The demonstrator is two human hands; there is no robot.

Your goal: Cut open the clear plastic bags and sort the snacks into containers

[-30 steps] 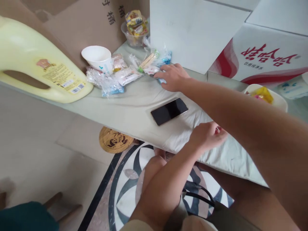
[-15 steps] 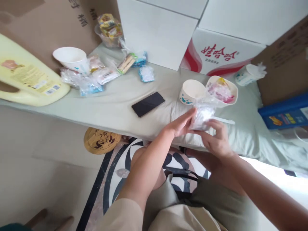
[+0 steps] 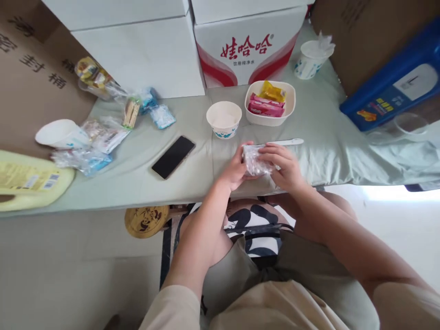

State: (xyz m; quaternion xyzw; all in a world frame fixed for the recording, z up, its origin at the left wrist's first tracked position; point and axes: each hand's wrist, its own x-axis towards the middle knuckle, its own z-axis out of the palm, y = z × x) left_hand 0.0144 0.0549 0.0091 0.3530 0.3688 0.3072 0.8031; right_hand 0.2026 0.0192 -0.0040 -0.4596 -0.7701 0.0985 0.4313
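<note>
A small packet in crinkled clear plastic (image 3: 255,161) is between my two hands at the table's front edge; what is inside it cannot be made out. My left hand (image 3: 236,168) closes round its left side, thumb near the top. From the right, my right hand (image 3: 284,166) grips it with fingers bent over the upper face. Just behind the hands lies a white plastic knife or similar flat utensil (image 3: 290,142). A white paper bowl with a teal leaf print (image 3: 224,133) stands beyond, beside a white oval tub (image 3: 270,120) holding pink packets (image 3: 264,109) and a yellow one (image 3: 273,92).
A black phone (image 3: 173,157) lies left of my hands. Farther left are snack packets (image 3: 112,135), a tilted paper bowl (image 3: 62,134) and a yellow jug (image 3: 34,181). White cartons (image 3: 249,55) line the back. A paper cup (image 3: 307,68) and blue container (image 3: 388,87) stand right.
The view has swung to the right and levelled. My right fingers have moved onto the top of the plastic packet, which both hands still hold. The things on the table appear unmoved.
</note>
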